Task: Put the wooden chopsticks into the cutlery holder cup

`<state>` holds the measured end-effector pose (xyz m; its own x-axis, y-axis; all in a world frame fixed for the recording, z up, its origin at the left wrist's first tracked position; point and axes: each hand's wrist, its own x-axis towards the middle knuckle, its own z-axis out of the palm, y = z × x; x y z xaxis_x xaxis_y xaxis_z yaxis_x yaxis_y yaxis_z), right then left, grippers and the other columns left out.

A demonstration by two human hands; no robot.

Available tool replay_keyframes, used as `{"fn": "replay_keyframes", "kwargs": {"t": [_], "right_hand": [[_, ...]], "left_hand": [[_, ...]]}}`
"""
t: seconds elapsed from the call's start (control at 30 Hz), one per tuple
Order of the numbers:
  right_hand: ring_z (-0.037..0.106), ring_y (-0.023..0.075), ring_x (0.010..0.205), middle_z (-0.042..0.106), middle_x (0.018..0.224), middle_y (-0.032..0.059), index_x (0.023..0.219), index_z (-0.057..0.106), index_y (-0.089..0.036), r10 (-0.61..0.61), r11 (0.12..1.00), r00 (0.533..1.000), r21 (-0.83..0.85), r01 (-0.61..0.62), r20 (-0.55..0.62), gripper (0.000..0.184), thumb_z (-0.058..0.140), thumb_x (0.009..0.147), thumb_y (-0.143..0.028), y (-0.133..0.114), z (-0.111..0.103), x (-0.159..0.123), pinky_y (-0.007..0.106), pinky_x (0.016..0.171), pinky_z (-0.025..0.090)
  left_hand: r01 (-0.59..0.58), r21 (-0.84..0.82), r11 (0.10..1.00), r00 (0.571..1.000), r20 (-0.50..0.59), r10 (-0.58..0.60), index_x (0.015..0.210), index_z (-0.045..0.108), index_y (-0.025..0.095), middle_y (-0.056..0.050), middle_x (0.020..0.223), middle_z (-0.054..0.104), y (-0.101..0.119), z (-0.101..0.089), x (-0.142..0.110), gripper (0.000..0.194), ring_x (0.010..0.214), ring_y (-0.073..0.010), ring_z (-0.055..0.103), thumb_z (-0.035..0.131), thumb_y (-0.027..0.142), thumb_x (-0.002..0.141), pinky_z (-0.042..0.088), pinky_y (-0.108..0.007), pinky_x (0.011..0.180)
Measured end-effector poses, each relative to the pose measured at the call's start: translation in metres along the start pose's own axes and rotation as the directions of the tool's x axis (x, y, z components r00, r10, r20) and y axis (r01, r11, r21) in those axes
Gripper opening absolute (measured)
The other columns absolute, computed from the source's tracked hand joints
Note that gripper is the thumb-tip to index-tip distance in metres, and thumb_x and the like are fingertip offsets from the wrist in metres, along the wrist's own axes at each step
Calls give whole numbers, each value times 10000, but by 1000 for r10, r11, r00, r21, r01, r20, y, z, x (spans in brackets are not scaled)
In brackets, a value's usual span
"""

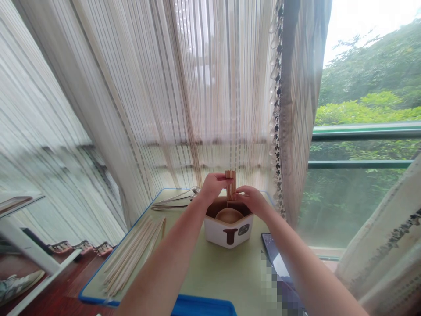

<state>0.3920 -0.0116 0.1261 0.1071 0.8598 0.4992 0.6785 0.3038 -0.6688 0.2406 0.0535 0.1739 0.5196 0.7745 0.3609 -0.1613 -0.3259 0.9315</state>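
Observation:
Several reddish-brown wooden chopsticks [231, 186] stand upright in a tight bundle at the back of a small white box [217, 235]. My left hand [214, 188] is closed on the bundle's upper part from the left. Lower down on the right side, the fingers of my right hand [251, 198] pinch it just above the box rim. A round brown bowl [229, 215] sits inside the box, in front of the chopsticks. Their lower ends are hidden in the box. Dark brown printing marks the box's front.
Left on the table [217, 274] lie long pale wooden sticks [133, 254]; metal tongs [174, 202] lie behind them. A phone-like dark device [272, 250] is partly under my right forearm. Something blue [204, 306] lies at the near edge. Striped curtains [223, 96] hang behind.

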Motion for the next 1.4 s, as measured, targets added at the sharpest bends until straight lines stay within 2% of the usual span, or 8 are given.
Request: {"fn": "replay_keyframes", "kwargs": {"t": [0.17,0.6,0.83,0.93,1.07,1.17,1.27,1.4], "right_hand": [[604,170,770,676,803,31,767,681,-206,34,999,999,4,-34,16,144,574,727,-293,-3,1,-1,281,717,449],[626,171,760,688,810,19,808,678,-210,140,987,990,77,-141,20,176,580,711,-319,-9,4,-4,268,697,461],[629,167,753,692,800,19,804,678,-206,169,981,985,87,-171,25,179,594,696,-320,-14,3,-4,256,683,464],[630,164,750,690,794,20,807,674,-204,182,977,983,106,-185,29,185,599,696,-331,-17,2,-6,249,673,467],[628,164,727,684,827,36,865,657,-196,195,973,981,128,-194,5,241,596,700,-361,-21,0,-11,268,664,473],[608,193,807,662,923,62,914,638,-189,127,992,976,36,-122,-177,287,575,707,-378,-21,1,-13,330,749,461],[554,225,938,632,972,77,919,622,-179,-9,991,909,-126,-48,-416,284,566,705,-357,-26,4,-14,393,870,401],[506,233,995,595,1006,82,990,579,-182,-111,975,833,-221,-14,-542,296,545,733,-325,-61,19,-28,414,910,366]], "left_hand": [[12,6,1000,999,53,-12,865,697,135,-48,722,666,-2,-5,-4,317,661,-142,572,699,307,598,459,-288,642],[19,-21,1000,1000,23,-18,827,676,126,-73,794,676,-22,-5,-8,299,746,-182,610,722,295,585,477,-347,736],[-2,54,999,1000,-3,3,841,668,146,-79,833,675,-22,-9,-14,286,790,-188,612,710,310,609,464,-349,773],[-27,96,995,998,-57,32,885,656,162,-82,896,666,-21,-12,-21,331,822,-189,602,716,329,605,466,-344,771],[-61,127,990,974,-209,86,957,629,176,-87,985,640,-20,-19,-39,380,859,-179,586,696,359,630,465,-330,772],[-80,98,992,932,-347,110,964,619,171,-88,970,638,-19,-28,-55,369,845,-164,586,673,365,655,466,-308,753],[-102,101,990,851,-506,139,958,614,171,-83,957,636,-17,-40,-69,341,837,-152,582,643,368,681,460,-285,739],[-99,92,991,785,-605,134,974,601,164,-82,968,631,-18,-62,-90,346,853,-149,575,630,360,690,449,-268,739]]}}
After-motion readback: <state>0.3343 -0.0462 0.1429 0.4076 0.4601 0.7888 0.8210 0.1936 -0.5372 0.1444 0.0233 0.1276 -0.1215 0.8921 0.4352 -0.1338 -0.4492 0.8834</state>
